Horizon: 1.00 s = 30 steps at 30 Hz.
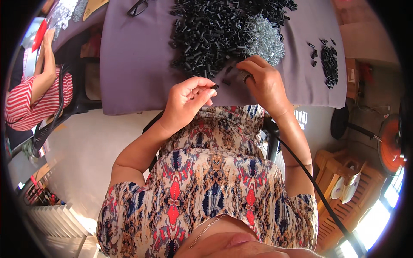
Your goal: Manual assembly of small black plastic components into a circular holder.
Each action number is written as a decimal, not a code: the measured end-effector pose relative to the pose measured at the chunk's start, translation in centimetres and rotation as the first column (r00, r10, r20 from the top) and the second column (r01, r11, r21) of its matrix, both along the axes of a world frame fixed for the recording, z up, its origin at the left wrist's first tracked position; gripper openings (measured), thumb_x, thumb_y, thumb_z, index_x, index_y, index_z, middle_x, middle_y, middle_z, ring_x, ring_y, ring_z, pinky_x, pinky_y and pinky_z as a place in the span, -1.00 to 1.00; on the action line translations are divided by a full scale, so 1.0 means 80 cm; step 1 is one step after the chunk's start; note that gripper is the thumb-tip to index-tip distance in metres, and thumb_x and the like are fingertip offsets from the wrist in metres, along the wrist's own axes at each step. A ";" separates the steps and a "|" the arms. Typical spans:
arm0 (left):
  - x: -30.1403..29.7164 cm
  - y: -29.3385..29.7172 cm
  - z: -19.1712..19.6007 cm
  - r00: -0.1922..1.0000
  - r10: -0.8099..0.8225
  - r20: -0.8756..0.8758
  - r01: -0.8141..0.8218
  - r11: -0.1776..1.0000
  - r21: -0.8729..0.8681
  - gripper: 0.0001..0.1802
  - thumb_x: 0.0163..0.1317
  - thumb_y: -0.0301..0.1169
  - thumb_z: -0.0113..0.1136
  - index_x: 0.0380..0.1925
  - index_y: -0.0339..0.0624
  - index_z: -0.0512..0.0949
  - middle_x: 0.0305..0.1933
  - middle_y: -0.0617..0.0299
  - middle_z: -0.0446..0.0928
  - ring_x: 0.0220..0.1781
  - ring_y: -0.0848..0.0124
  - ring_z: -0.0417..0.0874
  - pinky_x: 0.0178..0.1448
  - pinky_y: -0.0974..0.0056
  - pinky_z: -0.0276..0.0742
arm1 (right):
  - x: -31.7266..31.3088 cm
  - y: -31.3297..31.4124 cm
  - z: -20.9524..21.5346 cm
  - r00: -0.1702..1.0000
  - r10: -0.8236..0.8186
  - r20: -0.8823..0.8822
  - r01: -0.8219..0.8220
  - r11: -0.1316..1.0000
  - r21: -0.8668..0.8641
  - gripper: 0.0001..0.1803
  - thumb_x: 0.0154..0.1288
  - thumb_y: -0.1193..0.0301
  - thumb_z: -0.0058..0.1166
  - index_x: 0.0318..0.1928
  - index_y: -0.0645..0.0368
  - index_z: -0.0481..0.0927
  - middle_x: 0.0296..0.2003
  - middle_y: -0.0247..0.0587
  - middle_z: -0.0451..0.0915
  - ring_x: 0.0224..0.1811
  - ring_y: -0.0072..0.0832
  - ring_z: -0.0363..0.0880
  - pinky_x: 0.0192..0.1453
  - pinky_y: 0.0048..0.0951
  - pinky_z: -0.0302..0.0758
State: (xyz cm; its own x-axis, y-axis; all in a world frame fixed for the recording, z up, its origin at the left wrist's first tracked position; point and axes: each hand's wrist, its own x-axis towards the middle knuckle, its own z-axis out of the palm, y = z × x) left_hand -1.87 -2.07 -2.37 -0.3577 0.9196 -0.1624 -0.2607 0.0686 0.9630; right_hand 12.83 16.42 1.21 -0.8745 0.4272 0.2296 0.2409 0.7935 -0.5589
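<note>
My left hand (189, 99) pinches a small black plastic tube piece (215, 86) between thumb and fingertips, just over the table's near edge. My right hand (264, 81), with a dark ring on it, is at the near edge of a pile of small clear plastic pieces (266, 39). Its fingers are curled together; whatever they may hold is hidden. Beyond both hands spreads a large heap of short black tubes (206, 36), touching the clear pile on its left and far sides. Between the hands lie a few loose black pieces (226, 81).
A purple-grey cloth (137, 69) covers the table. Eyeglasses (138, 7) lie at its far left, and a smaller group of black pieces (330, 66) at the right. Another person in a striped top (38, 99) sits at the left. An orange fan (390, 144) and a wooden chair (348, 180) stand right.
</note>
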 end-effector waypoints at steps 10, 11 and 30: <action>0.004 0.001 0.003 0.999 0.038 -0.001 -0.038 0.999 0.001 -0.78 0.38 -0.47 0.15 -0.05 -0.39 0.53 -0.23 0.11 0.66 -0.31 0.51 0.64 -0.19 0.41 0.61 | -0.016 -0.004 -0.007 0.997 0.070 0.015 -0.071 0.992 0.100 -0.74 -0.04 0.62 0.14 -0.25 0.18 0.61 -0.31 -0.18 0.56 -0.36 -0.20 0.64 -0.31 -0.26 0.57; 0.006 0.004 0.003 0.999 0.039 -0.003 -0.039 0.999 -0.001 -0.78 0.38 -0.47 0.15 -0.05 -0.39 0.53 -0.23 0.11 0.66 -0.31 0.51 0.64 -0.19 0.41 0.61 | -0.011 -0.003 -0.005 0.997 0.077 -0.016 -0.076 0.996 0.050 -0.71 -0.05 0.66 0.13 -0.23 0.20 0.61 -0.32 -0.18 0.56 -0.37 -0.27 0.66 -0.31 -0.29 0.58; 0.036 0.031 0.040 0.980 -0.116 0.163 0.114 0.993 0.020 -0.79 0.39 -0.46 0.16 -0.07 -0.37 0.55 -0.26 0.13 0.66 -0.37 0.53 0.64 -0.24 0.42 0.63 | 0.043 0.003 -0.002 0.899 -0.061 -0.433 -0.400 0.287 -0.871 -0.60 0.08 0.84 -0.14 -0.10 0.42 0.63 -0.18 -0.13 0.67 -0.19 -0.47 0.70 -0.09 -0.51 0.66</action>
State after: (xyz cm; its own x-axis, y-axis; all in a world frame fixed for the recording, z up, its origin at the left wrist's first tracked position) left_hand 1.05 0.40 0.83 -0.2185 0.9551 -0.2002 -0.4057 0.0977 0.9088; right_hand 16.24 16.63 1.04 -0.9167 0.3950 0.0601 -0.1993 -0.3217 -0.9256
